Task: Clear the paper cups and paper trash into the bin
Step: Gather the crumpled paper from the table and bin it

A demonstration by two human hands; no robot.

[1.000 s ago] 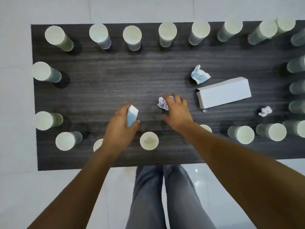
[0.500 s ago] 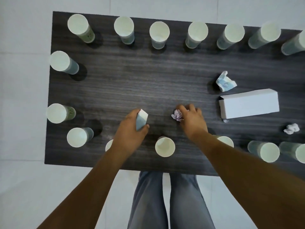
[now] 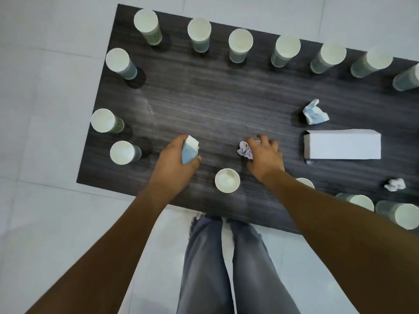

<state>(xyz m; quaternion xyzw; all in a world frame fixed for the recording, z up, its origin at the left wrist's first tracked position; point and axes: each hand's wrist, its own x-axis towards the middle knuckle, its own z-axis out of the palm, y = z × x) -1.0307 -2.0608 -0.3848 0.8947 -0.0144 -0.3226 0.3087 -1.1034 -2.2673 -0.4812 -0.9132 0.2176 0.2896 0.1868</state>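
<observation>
Both bare forearms reach forward from the bottom of the view, the hands side by side and apart. The left hand has its fingers and thumb curled round a flattened paper cup. The right hand lies palm down, its fingertips pinching a crumpled paper wad.

You stand at a dark, matt wood-grain table on glossy pale floor tiles. Its white-lined paper cups look smooth, the lilac paper ball creased, the white cardboard box matt.
</observation>
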